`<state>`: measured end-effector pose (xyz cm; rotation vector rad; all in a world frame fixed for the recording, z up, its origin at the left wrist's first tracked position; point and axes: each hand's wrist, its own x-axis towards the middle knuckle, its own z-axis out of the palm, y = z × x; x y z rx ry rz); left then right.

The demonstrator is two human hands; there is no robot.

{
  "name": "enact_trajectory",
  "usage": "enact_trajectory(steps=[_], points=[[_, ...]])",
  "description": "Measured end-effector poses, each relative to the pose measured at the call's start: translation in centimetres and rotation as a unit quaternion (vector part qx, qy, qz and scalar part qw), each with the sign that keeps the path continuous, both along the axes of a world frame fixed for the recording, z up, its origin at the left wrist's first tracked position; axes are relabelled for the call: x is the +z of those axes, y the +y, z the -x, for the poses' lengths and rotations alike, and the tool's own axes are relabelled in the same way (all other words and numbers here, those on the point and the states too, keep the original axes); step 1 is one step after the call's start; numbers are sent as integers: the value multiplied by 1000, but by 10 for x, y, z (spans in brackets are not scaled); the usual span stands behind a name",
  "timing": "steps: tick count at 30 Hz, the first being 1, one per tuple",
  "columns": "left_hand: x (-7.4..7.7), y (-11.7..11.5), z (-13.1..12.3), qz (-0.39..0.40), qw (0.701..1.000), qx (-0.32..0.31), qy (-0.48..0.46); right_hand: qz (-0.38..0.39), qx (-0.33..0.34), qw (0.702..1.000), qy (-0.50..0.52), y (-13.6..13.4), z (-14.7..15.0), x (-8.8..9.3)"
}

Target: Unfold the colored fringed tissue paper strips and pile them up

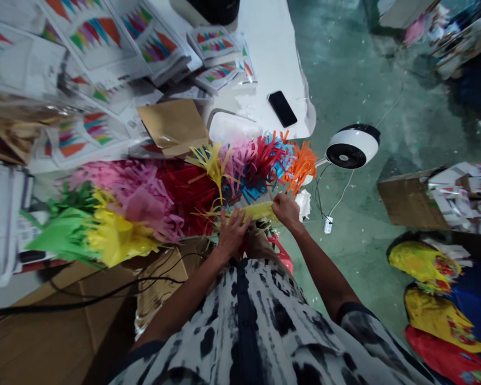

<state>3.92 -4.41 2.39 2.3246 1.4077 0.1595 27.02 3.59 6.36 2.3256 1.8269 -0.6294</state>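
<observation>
A strip of yellow fringed paper stretches between my two hands, close to my body. My right hand is closed in a fist round its right end. My left hand lies over its left part with the fingers apart, pressing on it. Just beyond them is a row of fringed tassels: a yellow one, a pink one, a red one, a blue one and an orange one. Left of my hands are piles of dark red paper, pink, yellow and green paper.
Printed packets cover the table's far left, with a brown envelope nearer. A black phone rests on the white table. A white fan stands right. Cardboard and a black cable are at lower left.
</observation>
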Motion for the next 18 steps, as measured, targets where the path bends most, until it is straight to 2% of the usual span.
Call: enact_trajectory(steps=[3,5,9,11,14,18], points=[[2,-3,1,20,1000,14,-7,-116,18,992,-37,-8,-10,7],[4,-5,-1,27,999,24,-11,-162,72,983,-35,-25,-8,6],[5,-10,-6,20,999,26,-1,-126,273,952,60,-69,9,-14],[4,-12,-6,12,1000,17,9,-104,333,933,89,-84,13,-28],[1,-13,-1,11,1000,5,18,-95,333,935,80,-92,5,-41],[2,-13,8,9,1000,-5,17,-87,323,940,68,-88,-10,-37]])
